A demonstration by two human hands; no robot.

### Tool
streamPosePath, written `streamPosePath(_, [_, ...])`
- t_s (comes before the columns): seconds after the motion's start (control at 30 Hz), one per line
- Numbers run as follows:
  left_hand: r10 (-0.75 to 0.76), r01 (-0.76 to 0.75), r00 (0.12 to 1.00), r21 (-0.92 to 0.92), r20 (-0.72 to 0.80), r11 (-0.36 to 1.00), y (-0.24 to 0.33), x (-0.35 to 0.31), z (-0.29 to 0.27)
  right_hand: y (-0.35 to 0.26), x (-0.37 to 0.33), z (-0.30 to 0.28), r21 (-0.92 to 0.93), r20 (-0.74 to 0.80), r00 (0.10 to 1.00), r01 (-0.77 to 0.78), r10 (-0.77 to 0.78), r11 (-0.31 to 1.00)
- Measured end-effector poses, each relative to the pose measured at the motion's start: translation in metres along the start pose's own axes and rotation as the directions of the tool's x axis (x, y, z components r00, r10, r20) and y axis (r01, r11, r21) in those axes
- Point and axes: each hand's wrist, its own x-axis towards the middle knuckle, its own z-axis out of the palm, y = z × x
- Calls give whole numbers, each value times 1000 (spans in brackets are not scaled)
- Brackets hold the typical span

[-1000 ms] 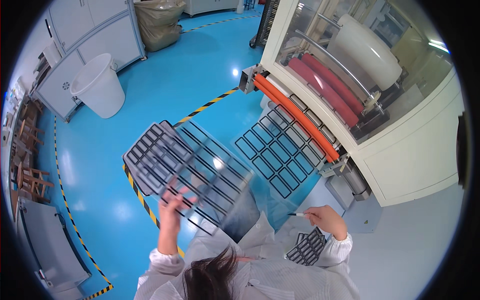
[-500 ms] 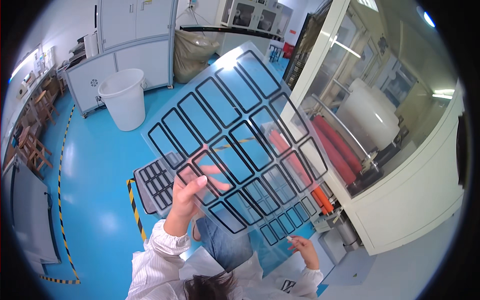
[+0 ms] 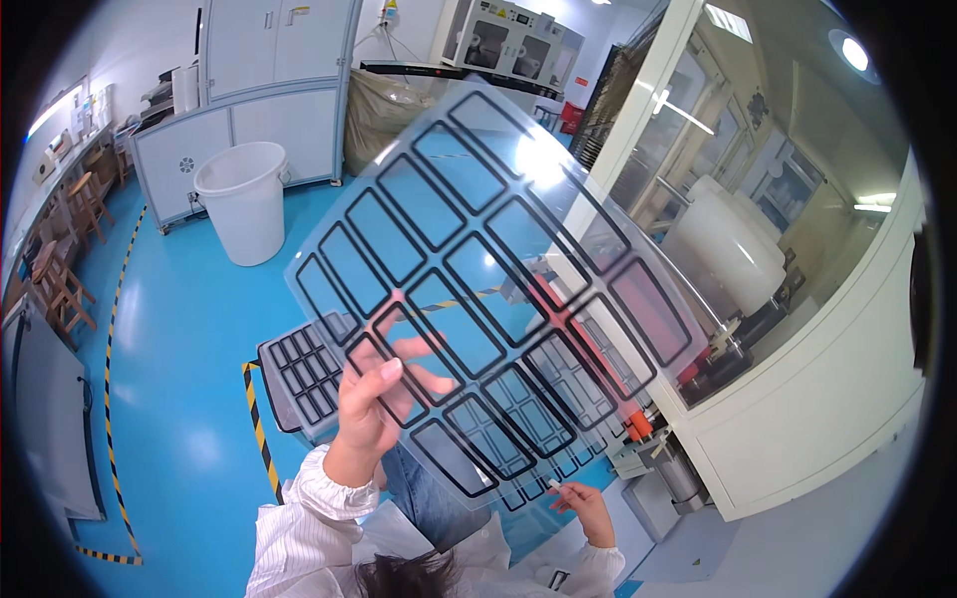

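One clear sheet (image 3: 488, 297) with black outlines is pinched at its lower-left edge by the left grip (image 3: 371, 401), raised before the body, presumably to catch light; a small white piece (image 3: 554, 484) is held by the right grip (image 3: 586, 506).

Two bare hands show: one left hand (image 3: 371, 404) between 7 and 8 o'clock, one right hand (image 3: 586, 506) at 5. Around the centre is one clear plastic sheet with black rounded-rectangle outlines (image 3: 439, 317), its outlines overlapping others behind and too muddled for a sure count. One small white piece (image 3: 554, 484) sits at 5. One grey stack of black-outlined panels (image 3: 304, 369) lies at 8, one round white plastic bin (image 3: 247, 214) at 10, one tan plastic bag (image 3: 371, 128) at 11, one orange cylindrical roller (image 3: 639, 428) at 4, and at least two brown wooden stools (image 3: 62, 287) at 9.
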Motion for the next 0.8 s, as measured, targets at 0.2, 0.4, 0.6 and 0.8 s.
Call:
streamPosePath(0.2, [30, -33, 999, -94, -41, 995, 0, -4, -1, -7, -4, 9, -2, 60, 998, -24, 24, 1000])
streamPosePath(0.4, [7, -11, 1000, -144, -27, 990, -1, -2, 1, -11, -7, 13, -21, 98, 994, -49, 50, 999])
streamPosePath(0.6, [-51, 53, 999, 229, -13, 972, 2, -7, 2, -13, -7, 22, -8, 171, 982, -78, 79, 997])
streamPosePath(0.8, [-291, 222, 949, 395, 124, 892, 6, -14, 15, -12, -13, 28, -51, 195, 976, -92, 101, 994])
